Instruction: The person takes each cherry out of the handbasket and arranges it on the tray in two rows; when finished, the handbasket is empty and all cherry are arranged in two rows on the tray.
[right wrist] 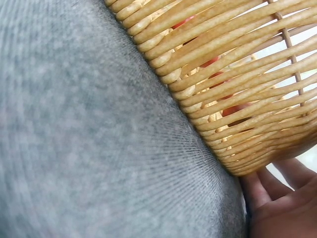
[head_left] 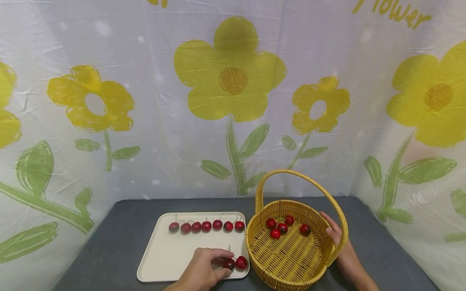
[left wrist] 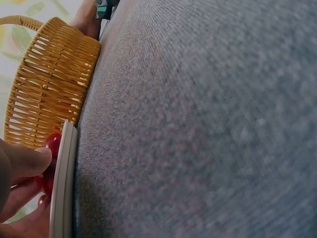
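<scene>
My left hand (head_left: 205, 266) pinches a dark red cherry (head_left: 229, 264) between thumb and fingers at the near right corner of a white tray (head_left: 182, 252). Another cherry (head_left: 241, 262) sits just right of it on the tray. Along the tray's far side runs a row of several stemmed cherries (head_left: 196, 227). To the right stands a yellow wicker basket (head_left: 262, 266) with a tall arched handle, several cherries (head_left: 275, 233) lying inside. My right hand (head_left: 344, 252) touches the basket's outer right wall; in the right wrist view its fingers (right wrist: 290, 173) lie fairly straight against the weave.
Tray and basket stand side by side on a dark grey cloth-covered table (head_left: 113, 242). Behind and at both sides hangs a pale curtain (head_left: 156, 161) printed with yellow flowers. The basket's handle (head_left: 291, 171) arches above its rim.
</scene>
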{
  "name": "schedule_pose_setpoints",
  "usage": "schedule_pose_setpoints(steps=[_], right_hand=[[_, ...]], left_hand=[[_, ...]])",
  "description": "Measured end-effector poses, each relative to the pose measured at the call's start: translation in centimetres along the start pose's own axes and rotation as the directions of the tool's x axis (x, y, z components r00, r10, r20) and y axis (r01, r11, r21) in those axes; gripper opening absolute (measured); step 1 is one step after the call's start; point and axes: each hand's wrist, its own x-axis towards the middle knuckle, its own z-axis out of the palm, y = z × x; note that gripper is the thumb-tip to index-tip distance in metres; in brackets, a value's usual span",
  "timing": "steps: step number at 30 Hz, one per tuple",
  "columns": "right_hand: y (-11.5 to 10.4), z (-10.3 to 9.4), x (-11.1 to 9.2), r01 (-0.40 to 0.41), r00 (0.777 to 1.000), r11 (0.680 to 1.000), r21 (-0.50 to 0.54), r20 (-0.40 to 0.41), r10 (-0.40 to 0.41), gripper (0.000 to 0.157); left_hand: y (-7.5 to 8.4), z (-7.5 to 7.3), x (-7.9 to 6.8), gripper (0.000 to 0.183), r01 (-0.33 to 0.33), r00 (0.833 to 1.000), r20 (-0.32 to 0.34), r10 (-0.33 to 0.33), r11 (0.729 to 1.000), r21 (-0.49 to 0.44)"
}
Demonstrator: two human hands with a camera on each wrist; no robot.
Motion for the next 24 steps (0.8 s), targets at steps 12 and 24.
schedule_pose_setpoints(steps=[12,24], right_hand=[[0.0,0.1,-0.1,0.019,1.0,1.0,0.003,-0.004,-0.019,0.062],[-0.2,0.1,-0.1,-0.004,1.0,1.0,0.006,-0.005,0.004,0.063]], left_hand=[[0.9,-1.2,-1.0,0.038,-0.044,0.991,-0.128,0.032,0.995,-0.088],[3.4,-1.4,-0.2,0.04,-0.105,0.984,-0.17,0.052,0.94,-0.324]])
